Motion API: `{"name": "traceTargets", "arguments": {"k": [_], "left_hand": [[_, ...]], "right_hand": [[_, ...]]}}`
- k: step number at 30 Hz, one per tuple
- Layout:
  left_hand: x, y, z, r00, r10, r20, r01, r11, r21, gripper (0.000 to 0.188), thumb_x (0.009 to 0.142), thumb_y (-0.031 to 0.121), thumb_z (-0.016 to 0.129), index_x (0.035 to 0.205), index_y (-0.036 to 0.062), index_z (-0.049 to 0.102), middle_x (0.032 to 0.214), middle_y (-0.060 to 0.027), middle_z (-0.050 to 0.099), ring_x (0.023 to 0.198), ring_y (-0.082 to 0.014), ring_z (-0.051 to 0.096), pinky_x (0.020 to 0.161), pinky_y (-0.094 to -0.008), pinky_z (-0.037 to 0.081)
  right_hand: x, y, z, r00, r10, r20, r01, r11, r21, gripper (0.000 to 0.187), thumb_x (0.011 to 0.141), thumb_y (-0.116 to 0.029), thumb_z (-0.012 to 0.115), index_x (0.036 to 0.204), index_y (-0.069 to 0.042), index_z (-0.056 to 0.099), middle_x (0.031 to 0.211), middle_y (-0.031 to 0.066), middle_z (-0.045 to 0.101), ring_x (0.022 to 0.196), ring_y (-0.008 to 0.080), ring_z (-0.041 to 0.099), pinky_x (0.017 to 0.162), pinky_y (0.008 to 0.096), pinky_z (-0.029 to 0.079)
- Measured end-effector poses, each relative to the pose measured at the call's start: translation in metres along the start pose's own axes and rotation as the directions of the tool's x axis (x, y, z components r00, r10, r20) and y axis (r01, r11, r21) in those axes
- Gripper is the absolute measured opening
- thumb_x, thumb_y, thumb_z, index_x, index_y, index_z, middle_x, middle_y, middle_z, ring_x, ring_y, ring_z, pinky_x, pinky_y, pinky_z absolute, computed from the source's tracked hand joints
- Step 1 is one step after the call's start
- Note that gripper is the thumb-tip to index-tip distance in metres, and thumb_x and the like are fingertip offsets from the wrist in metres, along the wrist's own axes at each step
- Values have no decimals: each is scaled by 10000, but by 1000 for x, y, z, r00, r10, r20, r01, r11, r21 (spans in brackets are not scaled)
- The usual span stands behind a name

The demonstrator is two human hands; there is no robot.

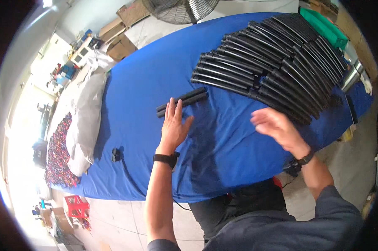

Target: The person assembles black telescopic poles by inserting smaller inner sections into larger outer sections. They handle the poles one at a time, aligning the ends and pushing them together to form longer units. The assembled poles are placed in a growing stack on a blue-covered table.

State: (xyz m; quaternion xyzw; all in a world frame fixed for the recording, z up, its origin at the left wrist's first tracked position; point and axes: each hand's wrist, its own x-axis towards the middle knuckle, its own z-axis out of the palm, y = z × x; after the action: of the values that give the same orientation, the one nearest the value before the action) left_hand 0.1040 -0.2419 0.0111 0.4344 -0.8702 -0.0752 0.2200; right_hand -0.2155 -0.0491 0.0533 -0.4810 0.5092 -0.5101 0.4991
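Observation:
Two short black tubes (pixel 196 98) lie side by side on the blue cloth of the table (pixel 143 75). My left hand (pixel 174 125) is stretched out over their near side, fingertips on or just above them; contact is hard to tell. Its fingers are extended and the thumb stands apart. To the right, my right hand (pixel 277 127) hovers over the cloth with fingers extended, slightly blurred, and nothing shows in it. Just beyond it, many long black tubes (pixel 231 62) lie in close rows across the far right of the table.
A small black part (pixel 117 154) sits on the cloth at left. A white sack (pixel 86 121) and many small multicoloured pieces (pixel 61 154) line the left end. A green bin (pixel 323 27) and a metal cylinder (pixel 353 75) stand far right. Behind the table is a fan (pixel 180 8).

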Motion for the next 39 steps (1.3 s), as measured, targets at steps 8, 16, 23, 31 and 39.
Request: {"name": "traceTargets", "arguments": {"k": [8, 16, 23, 31, 39], "left_hand": [[27, 17, 29, 965, -34, 259, -27, 973, 230, 852, 967, 491, 638, 1585, 24, 282, 1610, -258, 325, 1505, -441, 281, 1185, -601, 290], [2, 6, 16, 992, 86, 91, -106, 964, 245, 619, 783, -23, 566, 1398, 44, 554, 1258, -185, 617, 1186, -388, 562, 1005, -475, 478], [1, 10, 17, 977, 58, 207, -94, 981, 171, 269, 807, -10, 572, 1044, 72, 670, 1010, -132, 628, 1008, -374, 616, 982, -476, 502], [-6, 73, 0, 892, 448, 53, -450, 893, 17, 430, 802, 17, 662, 1221, 116, 680, 1244, -106, 633, 1269, -341, 574, 1149, -524, 418], [-58, -82, -68, 924, -114, -366, 220, 940, 262, 452, 842, 125, 740, 1285, 102, 653, 1357, -161, 611, 1280, -370, 554, 1092, -462, 444]], "right_hand": [[116, 92, 30, 945, 208, 254, -323, 459, 827, 209, 977, -252, 693, 1009, -47, 716, 801, 10, 703, 730, 146, 673, 734, 353, 567], [111, 74, 3, 983, 177, -36, -73, 570, 818, 207, 975, -248, 682, 877, -75, 628, 640, -69, 468, 574, 61, 460, 546, 266, 375], [118, 85, 18, 995, 100, 3, -81, 788, 610, 226, 992, -292, 671, 1013, -69, 701, 858, 21, 685, 743, 118, 658, 682, 280, 541], [83, 59, 62, 717, 234, 656, -495, 834, 244, 311, 980, -188, 667, 1228, -39, 554, 843, 51, 657, 606, 127, 647, 515, 271, 554], [82, 57, 61, 810, 287, 511, -505, 784, 360, 264, 970, -169, 671, 1168, -24, 574, 758, 9, 591, 564, 89, 613, 468, 255, 535]]}}
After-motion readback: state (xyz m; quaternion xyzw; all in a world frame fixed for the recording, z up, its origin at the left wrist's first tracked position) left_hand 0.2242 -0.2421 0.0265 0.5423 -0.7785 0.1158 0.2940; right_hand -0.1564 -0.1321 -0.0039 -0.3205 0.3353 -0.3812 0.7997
